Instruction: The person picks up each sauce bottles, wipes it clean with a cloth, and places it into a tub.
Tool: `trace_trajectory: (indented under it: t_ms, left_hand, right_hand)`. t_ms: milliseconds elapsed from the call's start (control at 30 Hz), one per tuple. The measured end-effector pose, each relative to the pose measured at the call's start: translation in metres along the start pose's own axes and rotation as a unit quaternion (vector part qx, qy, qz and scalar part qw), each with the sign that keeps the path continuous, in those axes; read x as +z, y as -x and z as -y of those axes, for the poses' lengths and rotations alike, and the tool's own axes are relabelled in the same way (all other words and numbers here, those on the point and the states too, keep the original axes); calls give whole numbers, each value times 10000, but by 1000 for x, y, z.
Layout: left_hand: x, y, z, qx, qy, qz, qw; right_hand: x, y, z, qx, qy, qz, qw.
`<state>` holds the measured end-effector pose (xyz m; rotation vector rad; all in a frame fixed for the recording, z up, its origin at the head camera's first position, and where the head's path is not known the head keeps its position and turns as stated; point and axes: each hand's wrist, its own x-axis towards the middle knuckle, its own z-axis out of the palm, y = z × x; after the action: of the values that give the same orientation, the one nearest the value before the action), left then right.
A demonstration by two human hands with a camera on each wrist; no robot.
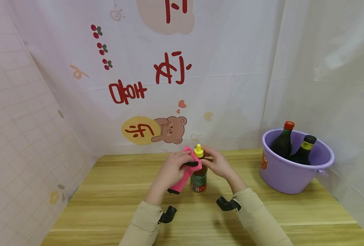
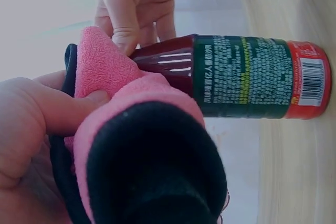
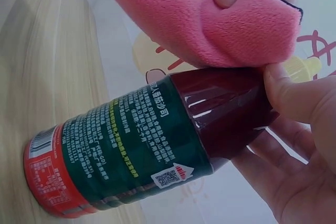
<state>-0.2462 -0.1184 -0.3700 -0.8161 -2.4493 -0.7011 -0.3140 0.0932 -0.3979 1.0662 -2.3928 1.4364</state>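
Observation:
A ketchup bottle (image 1: 198,180) with a yellow nozzle cap (image 1: 198,151) stands upright at the middle of the table, its dark red neck above a green and red label (image 2: 244,77). My right hand (image 1: 218,164) grips the bottle by its neck, just below the cap, thumb on the near side in the right wrist view. In my left hand (image 1: 176,165) is a bunched pink cloth (image 1: 183,179) with black edging. The cloth (image 3: 210,24) lies against the bottle's shoulder and neck and hides part of them.
On the right of the wooden table (image 1: 117,205) stands a purple bucket (image 1: 288,179). It holds a dark bottle with a red cap (image 1: 289,125) and another with a black cap (image 1: 309,139). A printed white backdrop (image 1: 231,68) hangs behind the table.

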Motion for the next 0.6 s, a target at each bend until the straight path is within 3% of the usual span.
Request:
trace_trajectory:
  t_ms: [600]
  left_hand:
    - [20, 23, 9, -153, -264, 88, 9995]
  right_hand:
    - [0, 0, -3, 25, -228, 48, 9997]
